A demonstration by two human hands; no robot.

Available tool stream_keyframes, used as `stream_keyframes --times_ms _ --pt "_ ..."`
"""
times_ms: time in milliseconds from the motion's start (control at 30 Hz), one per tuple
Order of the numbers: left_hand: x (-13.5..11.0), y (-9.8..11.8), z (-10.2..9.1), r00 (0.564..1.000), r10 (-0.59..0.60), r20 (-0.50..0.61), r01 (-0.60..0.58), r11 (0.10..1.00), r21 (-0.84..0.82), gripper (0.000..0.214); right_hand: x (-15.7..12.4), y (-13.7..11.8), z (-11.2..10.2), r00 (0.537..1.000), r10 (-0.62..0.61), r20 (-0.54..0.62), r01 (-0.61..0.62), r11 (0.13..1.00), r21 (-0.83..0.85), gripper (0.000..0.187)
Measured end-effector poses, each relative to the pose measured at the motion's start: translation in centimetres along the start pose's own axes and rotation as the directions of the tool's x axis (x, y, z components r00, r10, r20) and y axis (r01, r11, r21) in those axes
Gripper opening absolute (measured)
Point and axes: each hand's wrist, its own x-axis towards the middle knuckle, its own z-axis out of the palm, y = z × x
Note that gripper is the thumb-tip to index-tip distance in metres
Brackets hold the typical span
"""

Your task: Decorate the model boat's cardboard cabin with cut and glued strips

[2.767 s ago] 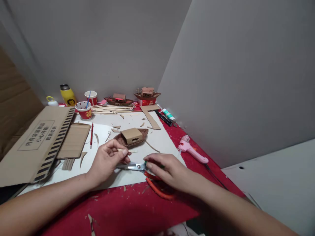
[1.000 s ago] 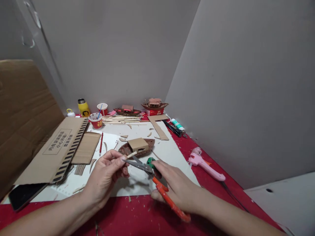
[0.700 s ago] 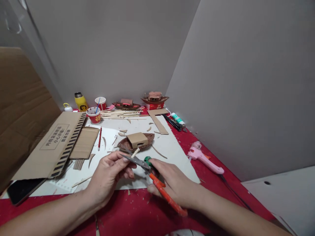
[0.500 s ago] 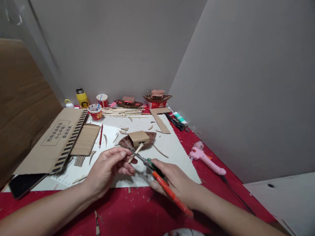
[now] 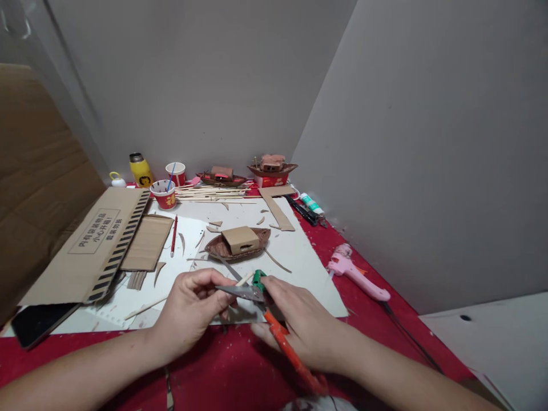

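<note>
My right hand [image 5: 295, 317] is wrapped round scissors [image 5: 278, 331] with orange handles and a green part near the pivot. Their blades are spread, pointing left. Between the blades lies a short, pale wooden stick [image 5: 245, 279]. My left hand [image 5: 194, 308] pinches this stick at its near end, which the fingers partly hide. Just beyond the blades, a brown model boat [image 5: 214, 245] with a cardboard cabin [image 5: 242, 240] rests on the white sheet [image 5: 308, 285].
Two finished-looking model boats [image 5: 220, 176] stand at the back beside paper cups [image 5: 163, 195] and thin sticks [image 5: 205, 194]. A pink glue gun [image 5: 359, 277] lies right. Cardboard [image 5: 85, 245] and a phone [image 5: 38, 325] are left. Cardboard scraps litter the sheet.
The scissor blades have opened wider, and the stick now sits in between them. My left hand has shifted slightly down and nearer to me.
</note>
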Motion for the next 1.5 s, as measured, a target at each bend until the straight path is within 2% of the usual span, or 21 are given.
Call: stream_keyframes --times_ms 167,467,667,867,967,1167,1233,1333,1400,1500 --pt "-0.3 -0.1 0.2 1.0 -0.002 -0.013 0.003 1.0 0.02 0.022 0.2 0.3 0.7 1.0 0.004 -0.01 -0.004 0.997 -0.073 0.025" --pt "-0.6 -1.0 -0.1 0.999 -0.028 -0.024 0.03 0.994 0.106 0.025 -0.2 -0.3 -0.5 0.994 0.068 0.089 -0.065 0.997 -0.032 0.016" --pt "-0.9 -1.0 0.2 1.0 0.001 -0.011 0.001 0.986 0.165 0.028 -0.3 -0.7 -0.5 1.0 0.028 0.0 -0.028 0.993 -0.112 0.036" --pt "-0.7 -1.1 0.0 1.0 -0.009 -0.002 0.009 0.986 0.166 0.029 -0.4 -0.1 0.0 0.999 0.053 0.013 -0.052 0.994 -0.091 0.021" --pt "-0.5 -1.8 0.4 0.998 -0.052 0.033 0.044 0.98 0.196 0.03 -0.5 0.3 0.5 0.998 0.056 -0.014 -0.057 0.998 -0.036 0.007" --pt "-0.1 -2.9 0.5 0.977 -0.186 0.108 0.169 0.974 0.15 0.032 -0.8 0.2 -0.2 0.995 -0.087 -0.054 0.089 0.996 0.024 0.011" --pt "0.0 -3.1 0.2 0.967 -0.207 0.147 0.185 0.971 0.148 0.035 -1.0 0.7 -0.8 0.995 -0.046 -0.088 0.05 0.998 0.049 0.014" --pt "0.0 -3.5 0.0 0.949 -0.249 0.194 0.225 0.964 0.139 0.042 -1.4 1.8 -1.2 0.99 0.065 -0.126 -0.069 0.997 -0.027 0.018" --pt "0.1 -4.0 0.1 0.944 -0.267 0.195 0.245 0.961 0.13 0.05 -1.5 2.6 -0.9 0.987 0.105 -0.125 -0.116 0.99 -0.081 0.017" --pt "0.2 -4.6 0.2 0.935 -0.293 0.199 0.275 0.955 0.113 0.06 -1.7 3.5 0.1 0.988 0.115 -0.1 -0.124 0.989 -0.086 0.016"
